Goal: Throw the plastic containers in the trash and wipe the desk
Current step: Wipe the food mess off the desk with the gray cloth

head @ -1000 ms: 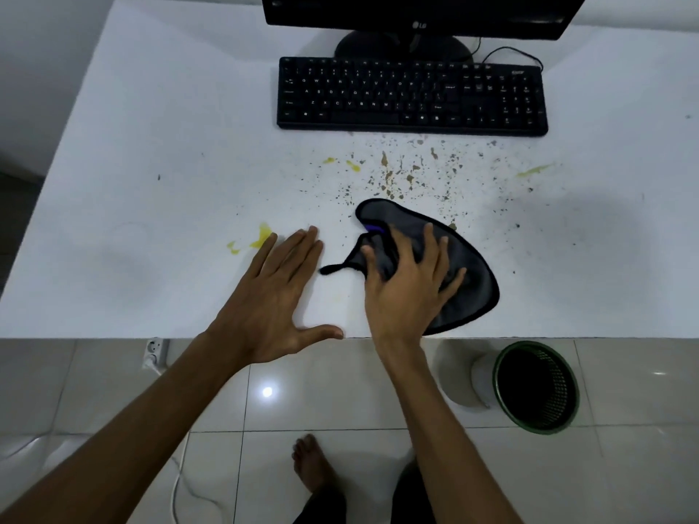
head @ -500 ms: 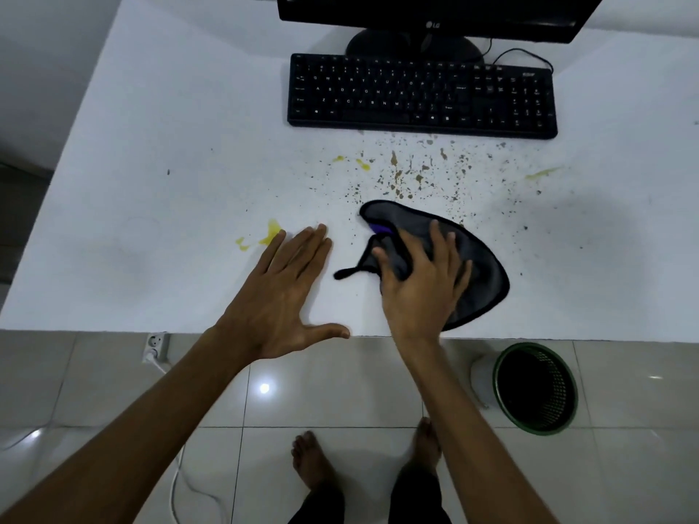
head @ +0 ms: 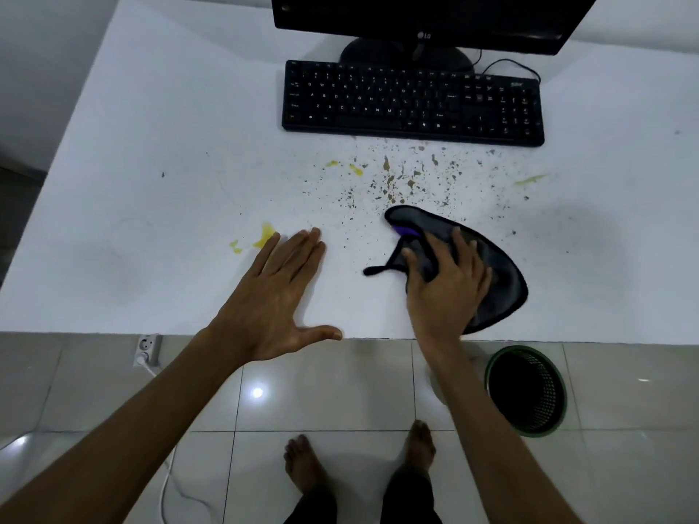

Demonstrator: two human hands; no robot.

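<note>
White table (head: 159, 119) fills the upper part of the view, with pale glossy floor tiles (head: 333, 387) seen below its near edge. On the table, the left hand (head: 276, 300) is laid flat, palm down, fingers straight and together, thumb spread out along the near edge; nothing is held by it. Just beyond its fingertips a yellow smear (head: 261, 236) is seen. To its right, apart from it, the right hand (head: 446, 285) is pressed onto a dark cloth (head: 499, 281), fingers spread and slightly bent over the bunched middle of the fabric. A purple patch (head: 406, 231) shows at the cloth's far end, beyond the fingers, and a thin dark tail (head: 374, 271) is stretched out toward the left hand. Beyond both hands, brown and grey specks (head: 397, 183) are scattered across the table, with small yellow marks (head: 355, 169) among them and a faint yellow streak (head: 529, 179) farther right. Past the specks a black keyboard (head: 412, 104) is set, and behind it a black monitor (head: 431, 17) on its stand. Below the right hand, on the floor by the table's edge, a green mesh bin (head: 525, 391) is placed; its inside is too dark to be made out. Under the left wrist a white socket strip (head: 147, 349) is seen with a white cable (head: 166, 482) trailing from it. Two bare feet (head: 302, 463) are planted on the tiles between the forearms.
</note>
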